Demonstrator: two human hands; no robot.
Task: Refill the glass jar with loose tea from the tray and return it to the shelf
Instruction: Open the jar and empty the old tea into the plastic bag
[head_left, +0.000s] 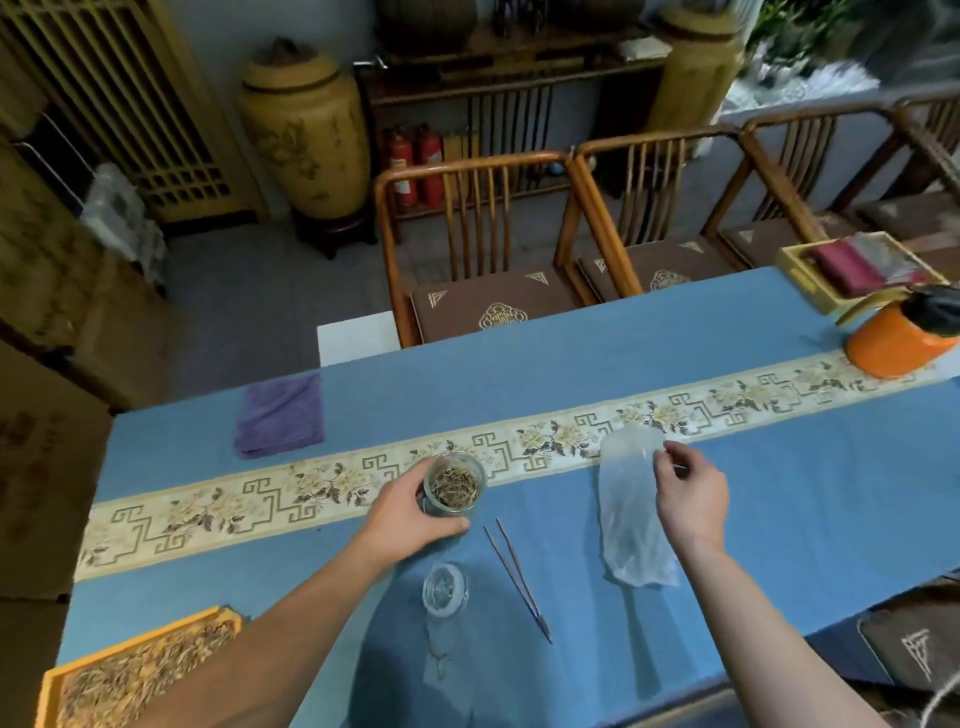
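Nearest, the tea tray (140, 670) waited while the left hand (410, 512) gripped the glass jar (454, 484) steady and the right hand (693, 491) pinched the plastic bag (631, 519).

Blue-clothed table (519, 364) with patterned runner (571, 436). On it: purple cloth (280, 415), glass jar (453, 486), glass lid (445, 590), tweezers (517, 577), plastic bag (631, 509), tea tray (130, 670), orange pot (893, 343), yellow box (810, 270).

A folded purple cloth (280, 415) lies at the table's far left. An orange pot (891, 347) stands far right, beside a yellow box (800, 270). Wooden chairs (483, 249) line the far side, red extinguishers (415, 163) behind.
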